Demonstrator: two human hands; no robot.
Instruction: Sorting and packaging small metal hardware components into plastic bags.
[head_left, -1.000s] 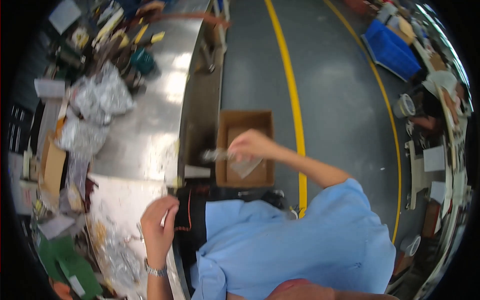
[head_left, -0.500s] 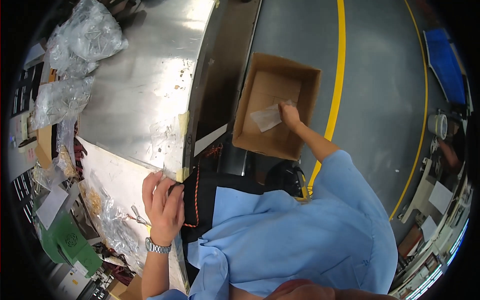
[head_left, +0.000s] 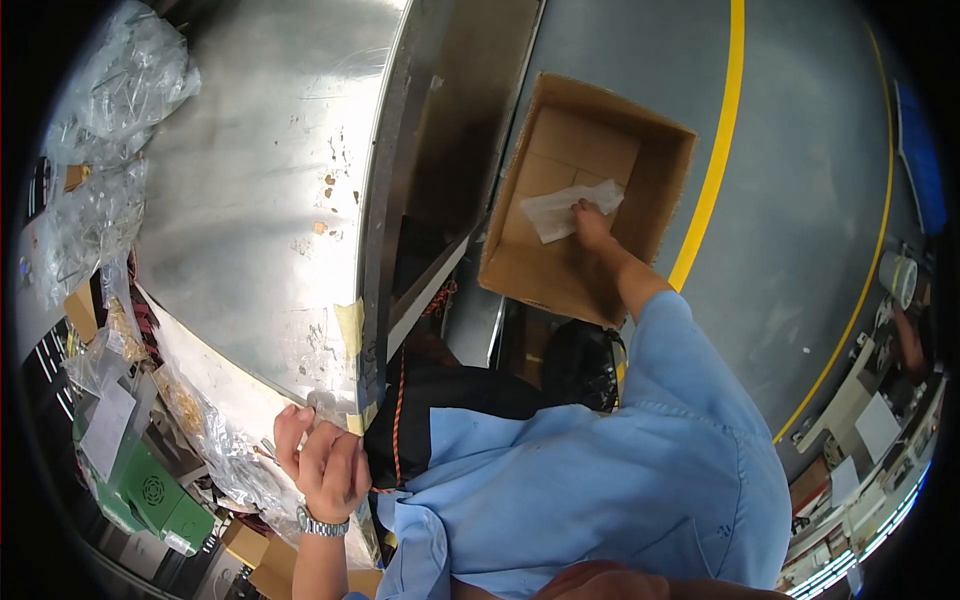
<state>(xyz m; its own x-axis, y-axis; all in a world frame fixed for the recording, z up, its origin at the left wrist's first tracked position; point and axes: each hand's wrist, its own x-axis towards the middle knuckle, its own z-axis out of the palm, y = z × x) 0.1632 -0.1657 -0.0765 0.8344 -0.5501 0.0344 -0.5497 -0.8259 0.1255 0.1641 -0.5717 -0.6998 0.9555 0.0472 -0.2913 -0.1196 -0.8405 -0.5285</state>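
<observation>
A: Where's the plastic bag rel. to the carton?

B: Inside it, approx. mid-base. Long axis runs crosswise, toward the carton's 2 side walls. Can't tell if it's lying on the base or slightly above.

A: Which hand's nearer?

B: R hand, by far: it's in the carton, the forearm crossing the near R corner. Most of the bag lies L of that grip, a smaller bit pokes out R. Fingers are down on the bag; can't tell if they're pinching or just touching.

A: L hand?

B: Well L of the carton, nearer the wearer, at the bench edge. Fingers loosely curled; can't tell if they've got anything.

A: Surface & room?

B: Carton base is plain brown board. Bag's 2 ends come near the side walls; more bare base on the far side. Carton's on the grey floor, 1 yellow line just R of it. Shiny metal bench is L of the carton, w/ clear bags farthest L.
</observation>
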